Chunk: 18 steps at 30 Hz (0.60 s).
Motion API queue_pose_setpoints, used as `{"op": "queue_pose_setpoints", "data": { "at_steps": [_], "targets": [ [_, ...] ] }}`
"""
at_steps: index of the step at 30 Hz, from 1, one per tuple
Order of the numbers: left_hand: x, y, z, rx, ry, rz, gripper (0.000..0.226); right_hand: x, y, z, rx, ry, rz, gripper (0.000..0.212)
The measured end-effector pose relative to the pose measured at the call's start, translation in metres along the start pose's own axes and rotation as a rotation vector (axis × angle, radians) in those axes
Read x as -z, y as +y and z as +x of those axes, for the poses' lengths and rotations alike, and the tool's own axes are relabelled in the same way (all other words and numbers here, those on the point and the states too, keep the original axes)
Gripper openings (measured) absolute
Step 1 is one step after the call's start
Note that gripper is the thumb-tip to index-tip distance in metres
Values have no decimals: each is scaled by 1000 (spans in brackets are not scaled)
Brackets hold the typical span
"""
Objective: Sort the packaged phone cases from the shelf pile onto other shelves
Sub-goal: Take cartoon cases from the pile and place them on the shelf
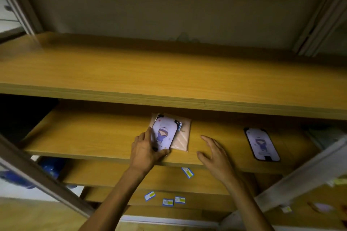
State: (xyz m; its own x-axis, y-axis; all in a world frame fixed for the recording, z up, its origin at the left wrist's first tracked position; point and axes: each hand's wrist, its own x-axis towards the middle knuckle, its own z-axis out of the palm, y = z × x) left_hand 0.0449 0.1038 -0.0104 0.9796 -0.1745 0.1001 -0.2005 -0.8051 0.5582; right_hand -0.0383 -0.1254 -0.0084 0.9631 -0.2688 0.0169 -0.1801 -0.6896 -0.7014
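Note:
A packaged phone case [165, 132] with a purple cartoon figure lies on the middle wooden shelf [93, 137], on top of a pinkish packet [183, 139]. My left hand [145, 149] grips that case at its lower left edge, thumb along its side. My right hand [214, 151] hovers open over the shelf just right of the packet, fingers spread, holding nothing. A second cartoon phone case [262, 144] lies flat farther right on the same shelf.
A wooden shelf [169, 73] sits above. Lower shelves carry small blue-and-yellow labels [187, 172] on their front edges. Grey metal uprights [304, 176] frame the rack at left and right. Blue items [52, 167] lie low at the left.

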Motion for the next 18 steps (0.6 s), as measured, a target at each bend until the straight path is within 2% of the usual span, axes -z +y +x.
{"op": "queue_pose_setpoints", "data": {
  "at_steps": [6, 13, 16, 18],
  "targets": [
    [4, -4, -6, -43, 55, -160, 99, 6, 1, -11, 9, 5, 28, 58],
    [13, -11, -14, -106, 106, -293, 80, 9, 3, -20, 44, -21, 58, 57],
    [19, -13, -23, -66, 133, -419, 75, 6, -1, -20, 57, -41, 43, 59],
    [25, -15, -32, 21, 136, -585, 73, 1, -4, -18, 78, -45, 31, 60]
  ]
}}
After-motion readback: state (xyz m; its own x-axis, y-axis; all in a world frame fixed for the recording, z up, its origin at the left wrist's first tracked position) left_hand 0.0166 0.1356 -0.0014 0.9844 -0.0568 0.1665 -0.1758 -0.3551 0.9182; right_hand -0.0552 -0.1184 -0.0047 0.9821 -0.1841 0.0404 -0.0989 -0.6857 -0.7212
